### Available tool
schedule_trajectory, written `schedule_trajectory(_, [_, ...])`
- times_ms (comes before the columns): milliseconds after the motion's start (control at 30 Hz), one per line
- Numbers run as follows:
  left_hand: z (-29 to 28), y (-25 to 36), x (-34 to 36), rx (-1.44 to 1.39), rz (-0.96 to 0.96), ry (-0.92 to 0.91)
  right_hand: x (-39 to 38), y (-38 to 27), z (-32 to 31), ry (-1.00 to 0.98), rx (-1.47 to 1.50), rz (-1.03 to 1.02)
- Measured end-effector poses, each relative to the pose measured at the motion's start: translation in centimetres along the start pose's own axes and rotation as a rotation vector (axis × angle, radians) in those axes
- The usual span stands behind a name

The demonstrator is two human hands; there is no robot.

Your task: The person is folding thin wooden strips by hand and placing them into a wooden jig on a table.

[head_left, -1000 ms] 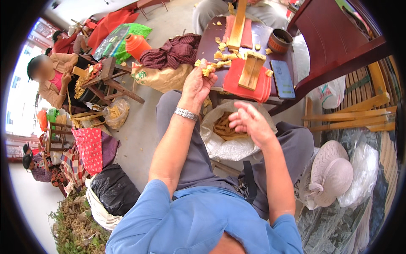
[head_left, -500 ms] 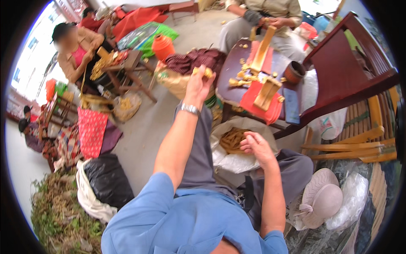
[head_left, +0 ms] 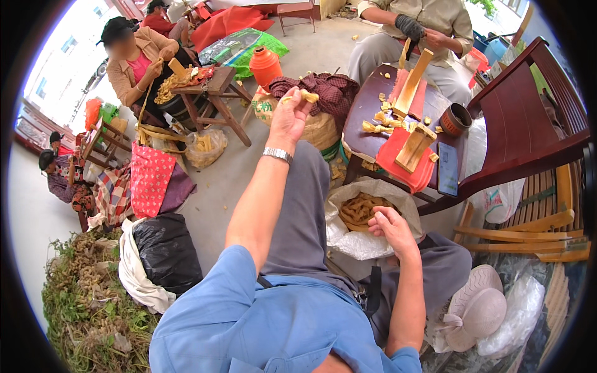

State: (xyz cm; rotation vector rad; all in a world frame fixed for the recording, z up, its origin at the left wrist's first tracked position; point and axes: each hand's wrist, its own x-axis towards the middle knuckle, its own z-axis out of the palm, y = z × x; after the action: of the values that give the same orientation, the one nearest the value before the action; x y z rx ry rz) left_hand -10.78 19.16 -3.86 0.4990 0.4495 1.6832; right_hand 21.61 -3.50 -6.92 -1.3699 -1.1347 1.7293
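My left hand point(head_left: 291, 119), with a metal watch at its wrist, is raised ahead of me. Its fingers are closed on pale yellow pieces point(head_left: 309, 96) whose kind I cannot make out. My right hand point(head_left: 394, 231) hovers at the near right rim of a white sack point(head_left: 348, 244). Its fingers are loosely bent and apart, with nothing visible in them. Coiled yellow-brown strips point(head_left: 360, 211) lie inside the sack. On the dark red chair's seat point(head_left: 367, 96) beyond it are wooden blocks point(head_left: 415, 148), red cloth point(head_left: 395, 166), and several yellow scraps point(head_left: 377, 127).
A brown cup point(head_left: 455, 119) and a phone point(head_left: 447, 169) share the chair seat. An orange flask point(head_left: 265, 66) and maroon cloth point(head_left: 329, 93) are beyond my left hand. Co-workers sit left and far right. A sun hat point(head_left: 477, 308) lies near my right knee; a black bag point(head_left: 166, 252) is left.
The view has shifted, so the surroundings appear farther right. My left hand keeps its yellow pieces raised. My right hand remains beside the sack, slightly lower in the picture.
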Motion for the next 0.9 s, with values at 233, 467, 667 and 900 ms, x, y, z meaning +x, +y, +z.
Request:
schedule_trajectory(233, [3.7, -5.4, -11.5, 0.376, -0.342, -0.187, -0.5, 0.2, 1.0, 0.027, 0.015, -0.076])
schedule_trajectory(467, [4.4, -9.0, -22.2, 0.405, -0.620, -0.164, -2.4, 1.4, 3.7, 0.260, -0.230, -0.361])
schedule_trajectory(667, [3.8, -8.4, -24.1, 0.451, -0.726, -0.194, -3.5, 1.2, 4.7, 0.354, -0.707, -0.536])
schedule_trajectory(900, [4.1, -2.7, -23.8, 0.964, -0.869, -0.671, -6.2, 1.9, 6.6, 0.246, -0.784, -0.457])
